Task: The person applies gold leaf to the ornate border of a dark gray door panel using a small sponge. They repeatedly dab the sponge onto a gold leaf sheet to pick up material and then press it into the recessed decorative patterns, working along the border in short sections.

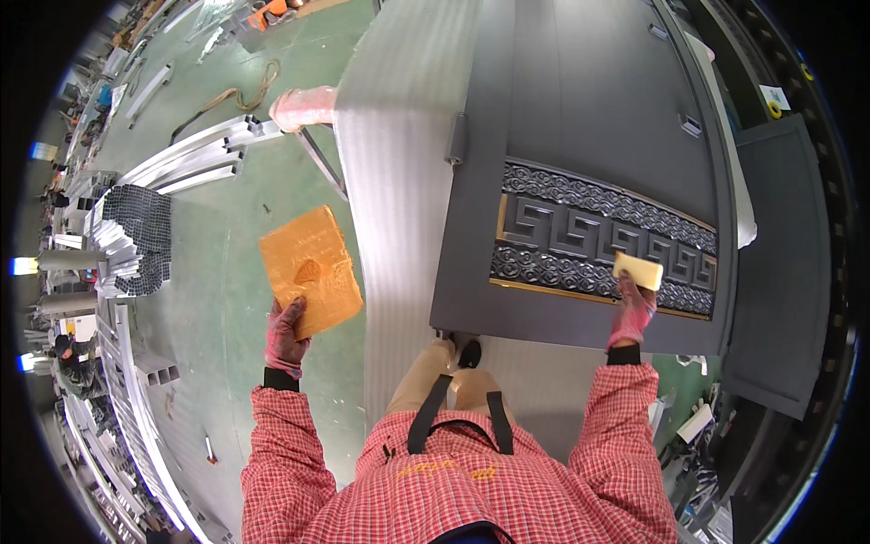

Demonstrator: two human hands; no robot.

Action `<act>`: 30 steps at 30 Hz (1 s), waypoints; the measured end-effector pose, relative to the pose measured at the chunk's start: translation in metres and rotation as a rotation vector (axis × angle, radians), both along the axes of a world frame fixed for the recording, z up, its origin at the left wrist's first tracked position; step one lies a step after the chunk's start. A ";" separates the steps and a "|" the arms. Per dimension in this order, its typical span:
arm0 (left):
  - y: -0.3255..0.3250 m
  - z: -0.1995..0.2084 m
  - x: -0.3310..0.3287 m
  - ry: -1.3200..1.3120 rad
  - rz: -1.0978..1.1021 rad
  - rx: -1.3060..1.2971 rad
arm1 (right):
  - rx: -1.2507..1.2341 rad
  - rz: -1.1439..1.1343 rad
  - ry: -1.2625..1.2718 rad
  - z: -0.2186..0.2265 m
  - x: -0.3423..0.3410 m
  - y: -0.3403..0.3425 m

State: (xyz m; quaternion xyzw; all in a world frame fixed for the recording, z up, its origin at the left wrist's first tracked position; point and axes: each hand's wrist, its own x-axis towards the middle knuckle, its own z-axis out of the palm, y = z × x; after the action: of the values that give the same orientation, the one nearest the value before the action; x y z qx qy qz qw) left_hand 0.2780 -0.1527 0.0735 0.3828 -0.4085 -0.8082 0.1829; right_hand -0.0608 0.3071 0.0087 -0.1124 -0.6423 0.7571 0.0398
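Note:
My left hand (286, 333), in a stained pink glove, is closed on the lower edge of a flat gold-orange board (313, 263). A darker smeared patch marks the board's middle. Over on the right, my gloved right hand (633, 308) grips a pale yellow sponge (640, 270) at the lower edge of a carved panel (571, 227). Whether the sponge touches the panel I cannot tell. The panel has a raised key pattern between scrolled bands, with gold along parts of its border. It is set in a dark grey door (580, 100) lying in front of me.
White foam sheeting (399, 181) covers the support left of the door. A pink-wrapped beam end (304, 108) sticks out beside it. Metal tubes (195, 156) lie on the green floor at the left, and another dark panel (779, 263) stands at the right. A person (77, 358) is far left.

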 end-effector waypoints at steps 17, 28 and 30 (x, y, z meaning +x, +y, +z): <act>-0.106 -0.001 -0.048 0.099 -0.240 0.034 | 0.128 -0.429 -0.023 0.033 0.169 0.001; -0.255 0.055 -0.088 0.094 -0.656 0.017 | -0.211 -0.280 -0.069 0.083 0.218 -0.315; -0.260 0.061 -0.093 0.100 -0.658 0.070 | -0.188 -0.278 -0.082 0.100 0.217 -0.331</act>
State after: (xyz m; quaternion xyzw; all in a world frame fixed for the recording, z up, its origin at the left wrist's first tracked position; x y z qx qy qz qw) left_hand 0.1851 -0.4124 0.1345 0.1961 -0.4728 -0.8552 -0.0815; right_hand 0.1566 -0.0239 0.1085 -0.2344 -0.5482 0.7957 0.1071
